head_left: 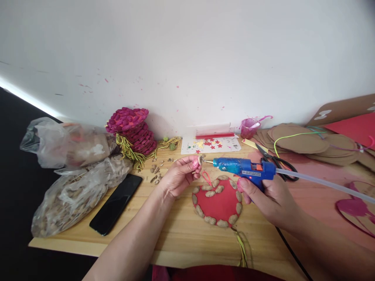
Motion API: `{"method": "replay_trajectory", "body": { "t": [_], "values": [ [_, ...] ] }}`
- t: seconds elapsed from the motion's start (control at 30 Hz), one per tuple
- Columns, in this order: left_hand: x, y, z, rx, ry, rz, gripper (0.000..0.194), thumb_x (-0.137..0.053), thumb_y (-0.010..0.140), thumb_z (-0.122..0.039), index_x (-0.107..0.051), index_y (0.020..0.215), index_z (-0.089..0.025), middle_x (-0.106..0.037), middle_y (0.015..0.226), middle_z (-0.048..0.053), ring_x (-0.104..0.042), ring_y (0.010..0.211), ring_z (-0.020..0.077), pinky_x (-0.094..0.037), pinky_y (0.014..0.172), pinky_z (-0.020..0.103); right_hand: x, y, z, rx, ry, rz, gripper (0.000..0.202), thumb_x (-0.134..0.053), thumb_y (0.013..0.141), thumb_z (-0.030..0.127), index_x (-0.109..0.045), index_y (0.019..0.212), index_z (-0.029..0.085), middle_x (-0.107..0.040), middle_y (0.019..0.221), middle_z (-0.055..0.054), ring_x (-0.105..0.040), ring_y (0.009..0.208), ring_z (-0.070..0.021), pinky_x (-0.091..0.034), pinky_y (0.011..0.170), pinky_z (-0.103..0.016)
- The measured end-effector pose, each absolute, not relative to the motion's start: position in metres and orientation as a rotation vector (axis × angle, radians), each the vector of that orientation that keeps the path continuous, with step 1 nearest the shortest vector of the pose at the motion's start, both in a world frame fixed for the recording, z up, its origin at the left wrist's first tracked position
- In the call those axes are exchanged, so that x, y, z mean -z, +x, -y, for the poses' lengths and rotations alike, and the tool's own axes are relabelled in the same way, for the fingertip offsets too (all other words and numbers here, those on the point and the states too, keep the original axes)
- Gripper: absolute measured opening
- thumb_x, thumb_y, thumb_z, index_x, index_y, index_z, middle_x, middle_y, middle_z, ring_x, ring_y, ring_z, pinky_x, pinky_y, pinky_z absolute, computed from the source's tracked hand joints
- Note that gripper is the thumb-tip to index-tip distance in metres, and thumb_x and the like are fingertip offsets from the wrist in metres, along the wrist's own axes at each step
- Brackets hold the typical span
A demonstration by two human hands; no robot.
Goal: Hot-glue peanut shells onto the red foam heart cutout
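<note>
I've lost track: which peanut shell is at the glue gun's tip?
The peanut shell pinched in the left hand, close by the nozzle; the other shells, like those on the red disc, aren't held.

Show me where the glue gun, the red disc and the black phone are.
Glue gun (233,165): head view, on its blue barrel.
Red disc (218,205): head view, on its bare red middle.
Black phone (116,203): head view, on the middle of its dark face.
</note>
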State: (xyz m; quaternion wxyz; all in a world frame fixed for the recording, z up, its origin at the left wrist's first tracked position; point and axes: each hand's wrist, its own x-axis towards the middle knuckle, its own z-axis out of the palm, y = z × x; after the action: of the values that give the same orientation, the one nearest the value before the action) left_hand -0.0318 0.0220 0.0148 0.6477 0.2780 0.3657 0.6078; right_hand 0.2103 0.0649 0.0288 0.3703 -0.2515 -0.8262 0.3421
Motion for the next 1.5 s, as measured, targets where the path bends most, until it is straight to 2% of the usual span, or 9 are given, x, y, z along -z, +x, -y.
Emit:
{"method": "replay_trajectory", "body": {
  "t": [0.93, 1.2, 1.33, 1.5],
  "values": [
    [-0.014, -0.033, -0.023, -1.395, 0.646, -0.839, 0.027, -0.089, 0.065, -0.024, -0.069, 0.075, -0.011, -0.058, 0.065, 0.000, -0.051, 0.058, 0.0064, -0.044, 0.055, 0.018, -0.023, 0.212, -0.066, -0.971, -0.660, 2.118, 0.019, -0.054, 0.097, 0.031, -0.057, 0.080, 0.024, -0.059, 0.060, 0.003, -0.055, 0.051, -0.0140, -0.042, 0.050, -0.029],
    [-0.019, -0.036, -0.023, -1.440, 0.668, -0.866, 0.029, -0.091, 0.061, -0.026, -0.067, 0.071, -0.012, -0.058, 0.066, -0.001, -0.051, 0.059, 0.0060, -0.045, 0.055, 0.017, -0.017, 0.206, -0.076, -1.340, -0.875, 1.790, 0.039, -0.054, 0.094, 0.053, -0.060, 0.078, 0.018, -0.060, 0.064, 0.000, -0.056, 0.046, -0.0096, -0.040, 0.041, -0.022],
    [-0.017, -0.033, -0.023, -1.438, 0.778, -1.029, 0.031, -0.092, 0.058, -0.031, -0.071, 0.074, -0.014, -0.062, 0.065, -0.002, -0.053, 0.057, 0.0062, -0.046, 0.055, 0.017, -0.008, 0.201, -0.090, -1.407, -0.988, 1.622, 0.045, -0.057, 0.090, 0.061, -0.060, 0.082, 0.017, -0.064, 0.075, -0.002, -0.056, 0.043, -0.0072, -0.036, 0.035, -0.020],
    [-0.014, -0.015, -0.019, -1.172, 1.216, -1.429, 0.022, -0.084, 0.071, -0.031, -0.076, 0.085, -0.016, -0.071, 0.074, 0.002, -0.059, 0.063, 0.0091, -0.048, 0.059, 0.020, 0.009, 0.198, -0.104, -1.494, -1.001, 1.540, 0.045, -0.058, 0.087, 0.063, -0.059, 0.084, 0.018, -0.061, 0.073, 0.000, -0.058, 0.046, -0.0080, -0.036, 0.036, -0.019]
  ]
}}
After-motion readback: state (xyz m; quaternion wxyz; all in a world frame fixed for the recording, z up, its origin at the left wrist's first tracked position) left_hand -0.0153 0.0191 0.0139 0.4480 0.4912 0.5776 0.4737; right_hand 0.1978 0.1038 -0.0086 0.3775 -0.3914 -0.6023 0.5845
